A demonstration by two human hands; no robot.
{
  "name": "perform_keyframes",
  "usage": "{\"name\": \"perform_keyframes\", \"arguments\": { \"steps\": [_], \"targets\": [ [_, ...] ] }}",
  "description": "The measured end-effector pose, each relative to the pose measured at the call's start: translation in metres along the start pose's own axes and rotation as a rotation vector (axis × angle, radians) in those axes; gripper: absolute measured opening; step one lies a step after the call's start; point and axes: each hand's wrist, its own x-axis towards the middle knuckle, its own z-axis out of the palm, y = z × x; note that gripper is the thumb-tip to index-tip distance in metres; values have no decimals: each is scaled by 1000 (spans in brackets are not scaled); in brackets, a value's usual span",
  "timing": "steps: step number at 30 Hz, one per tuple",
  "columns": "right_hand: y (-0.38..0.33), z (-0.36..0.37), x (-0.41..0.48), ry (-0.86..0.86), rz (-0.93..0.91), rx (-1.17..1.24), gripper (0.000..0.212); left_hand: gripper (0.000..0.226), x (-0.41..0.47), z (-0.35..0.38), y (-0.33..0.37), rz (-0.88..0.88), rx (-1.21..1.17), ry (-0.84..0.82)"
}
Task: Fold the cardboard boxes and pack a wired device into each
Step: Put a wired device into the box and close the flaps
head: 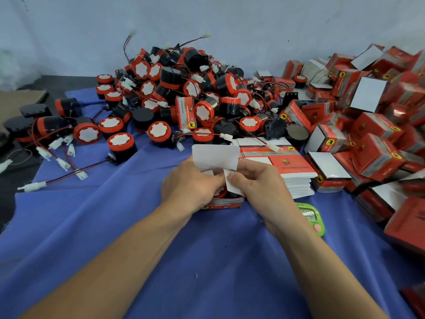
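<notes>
A small red cardboard box (226, 202) stands on the blue cloth at the centre, its white top flap (216, 157) raised. A red-and-black wired device shows inside it, mostly hidden by my fingers. My left hand (190, 185) grips the box's left side. My right hand (259, 183) pinches a white side flap (232, 185) over the opening. A big heap of black-and-red wired devices (179, 93) with white plugs lies behind. A stack of flat, unfolded boxes (282, 166) sits just right of my hands.
Folded red boxes (372, 134) pile up along the right side against the wall. A green plastic object (311, 215) lies beside my right wrist. Loose devices and wires (57, 143) spread to the left. The blue cloth (115, 226) covers the table's front.
</notes>
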Motion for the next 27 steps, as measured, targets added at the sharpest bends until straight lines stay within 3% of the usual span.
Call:
{"name": "perform_keyframes", "arguments": {
  "steps": [4, 8, 12, 20, 22, 27],
  "targets": [
    [3, 1, 3, 38, 23, 57, 23, 25, -5, 11, -4, 57, -145, 98],
    [4, 3, 4, 64, 26, 65, 18, 18, -2, 11, -9, 62, -244, 69],
    [5, 5, 5, 97, 41, 18, 14, 38, -2, 2, -8, 37, -464, -89],
    [4, 6, 8, 169, 94, -25, 15, 39, 8, -19, -24, 107, -816, -469],
    [5, 7, 9, 190, 105, -37, 13, 48, 14, -24, -24, 108, -813, -493],
    [4, 9, 9, 205, 78, -149, 7, 40, 12, -16, -22, 178, -524, -352]
  ]
}}
